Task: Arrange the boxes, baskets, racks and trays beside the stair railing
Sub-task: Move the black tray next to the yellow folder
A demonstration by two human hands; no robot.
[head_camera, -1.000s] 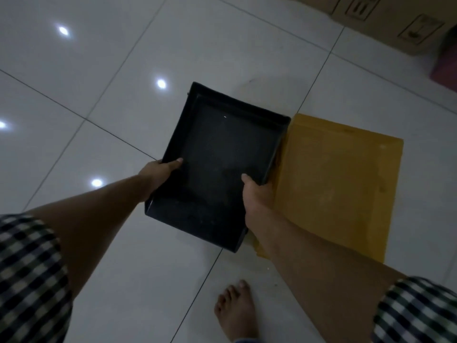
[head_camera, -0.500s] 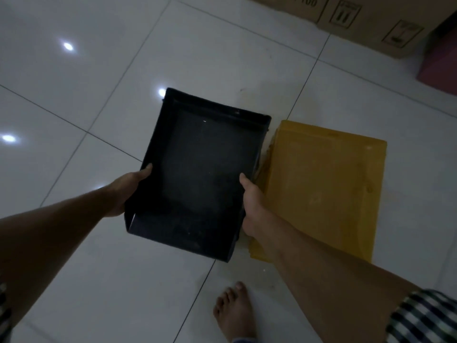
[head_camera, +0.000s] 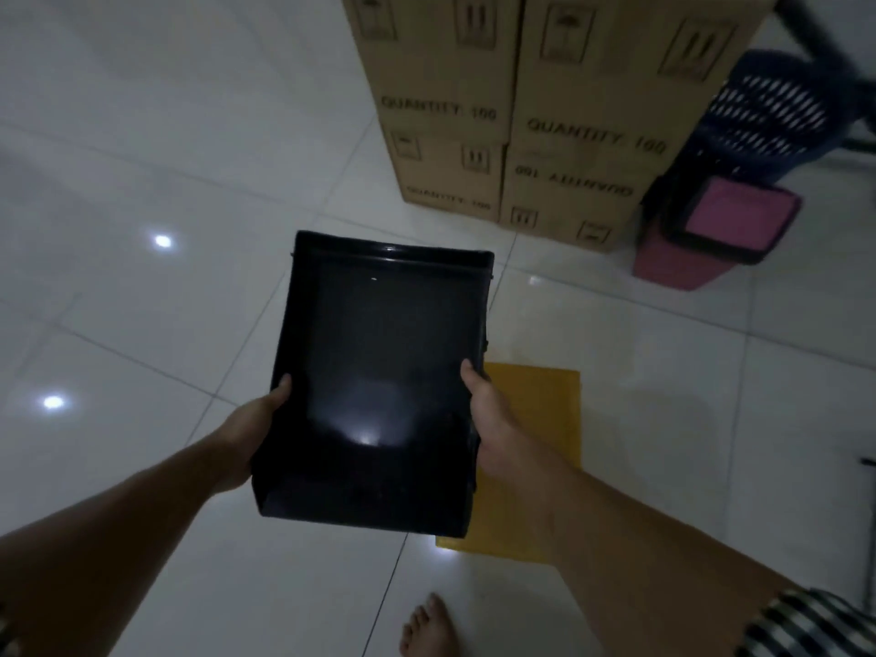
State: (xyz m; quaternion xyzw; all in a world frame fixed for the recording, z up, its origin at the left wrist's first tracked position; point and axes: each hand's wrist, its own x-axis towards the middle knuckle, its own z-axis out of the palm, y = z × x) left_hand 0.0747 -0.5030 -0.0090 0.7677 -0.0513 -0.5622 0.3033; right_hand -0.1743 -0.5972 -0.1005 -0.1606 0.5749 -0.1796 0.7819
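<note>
I hold a black plastic tray (head_camera: 379, 353) in the air above the white tiled floor, its long side pointing away from me. My left hand (head_camera: 251, 429) grips its left wall with the thumb over the rim. My right hand (head_camera: 488, 419) grips the right wall the same way. A yellow tray (head_camera: 535, 419) lies flat on the floor under my right forearm, partly hidden by the black tray. Stacked cardboard boxes (head_camera: 521, 135) marked "QUANTITY 100" stand ahead.
A pink bin (head_camera: 711, 230) with a black rim stands right of the boxes, and a dark blue perforated basket (head_camera: 768, 111) sits behind it. My bare foot (head_camera: 429, 628) is on the tiles at the bottom. Open floor spreads to the left.
The view has tilted up and forward, bringing the boxes, pink bin and blue basket into sight. The black tray has straightened and risen, now covering more of the yellow tray.
</note>
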